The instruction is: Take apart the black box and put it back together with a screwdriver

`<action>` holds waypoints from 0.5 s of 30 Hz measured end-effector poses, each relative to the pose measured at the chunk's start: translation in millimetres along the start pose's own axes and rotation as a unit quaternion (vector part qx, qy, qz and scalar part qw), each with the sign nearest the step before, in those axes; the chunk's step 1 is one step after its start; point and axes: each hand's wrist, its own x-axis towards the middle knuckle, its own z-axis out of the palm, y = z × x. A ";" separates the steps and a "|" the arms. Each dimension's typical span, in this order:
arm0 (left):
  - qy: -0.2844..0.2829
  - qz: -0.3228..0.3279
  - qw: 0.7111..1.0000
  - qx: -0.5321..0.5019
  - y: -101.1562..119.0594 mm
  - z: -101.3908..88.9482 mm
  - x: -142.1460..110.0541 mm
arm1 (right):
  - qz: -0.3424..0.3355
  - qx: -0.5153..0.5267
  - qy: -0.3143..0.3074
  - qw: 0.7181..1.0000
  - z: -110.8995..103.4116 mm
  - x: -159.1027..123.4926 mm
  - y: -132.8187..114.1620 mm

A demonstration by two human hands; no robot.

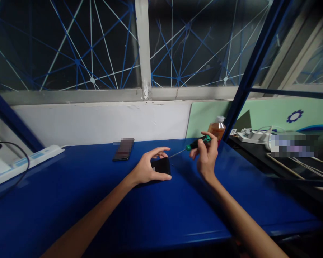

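My left hand [148,168] is closed around a flat black box-like device [161,166], thumb along its near side and fingers along the far side. The device rests on the blue table. In my right hand [207,157] is a screwdriver [196,144] with a green and black handle. Its thin metal shaft points left and down, and the tip is at the device's far right corner; whether it touches is hard to tell. A tiny dark speck, perhaps a screw [173,165], lies on the table just right of the device.
A dark phone [123,150] lies at the back left of the blue table [161,215]. Behind my right hand stands a bottle [217,126] of amber drink. A white power strip [29,163] is at the left, and another power strip [254,137] with cables sits right, beyond a blue post.
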 end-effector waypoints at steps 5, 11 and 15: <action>-0.004 -0.002 1.000 0.000 0.1 -1.1 -0.3 | -0.024 -0.012 0.011 1.000 -2.0 0.9 4.8; -0.003 0.003 1.000 -0.009 -1.1 -2.0 -1.0 | -0.037 -0.069 0.034 0.996 -2.8 0.3 0.4; -0.005 0.005 1.000 -0.007 -0.7 -2.2 -0.9 | -0.031 -0.073 0.039 0.996 -3.8 0.9 -0.7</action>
